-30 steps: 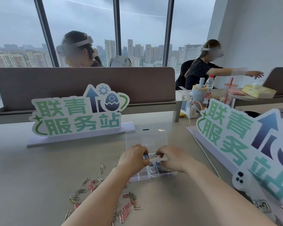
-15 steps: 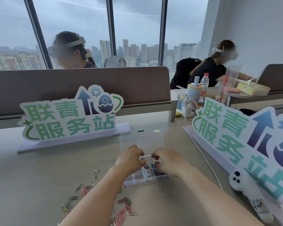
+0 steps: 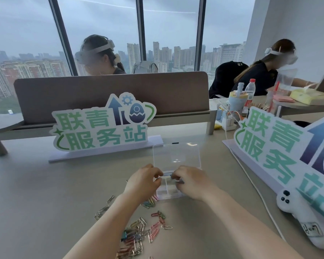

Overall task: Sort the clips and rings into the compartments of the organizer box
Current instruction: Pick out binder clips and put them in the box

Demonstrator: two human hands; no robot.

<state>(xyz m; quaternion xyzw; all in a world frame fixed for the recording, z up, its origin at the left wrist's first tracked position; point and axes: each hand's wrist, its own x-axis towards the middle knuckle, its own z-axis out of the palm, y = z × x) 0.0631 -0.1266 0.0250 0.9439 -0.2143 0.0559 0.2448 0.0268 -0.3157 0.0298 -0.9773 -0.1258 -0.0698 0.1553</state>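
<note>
A clear organizer box (image 3: 169,196) lies on the desk with its lid (image 3: 176,156) folded open away from me. My left hand (image 3: 144,182) and my right hand (image 3: 192,182) meet over the box's far compartments. Between their fingertips they pinch a small clip (image 3: 167,174), which is blurred and mostly hidden by my fingers. Several coloured paper clips (image 3: 138,234) lie scattered on the desk in front of the box, partly under my left forearm. What the compartments hold is blurred.
A green-lettered sign (image 3: 101,126) stands behind the box and another sign (image 3: 281,146) to the right. A white cable (image 3: 251,186) runs along the desk on the right, near a white controller (image 3: 295,212). Two people sit beyond the divider (image 3: 110,92).
Both hands have stayed together over the box, still pinching the clip, and have shifted slightly toward its far edge. My head has turned, so the view has shifted.
</note>
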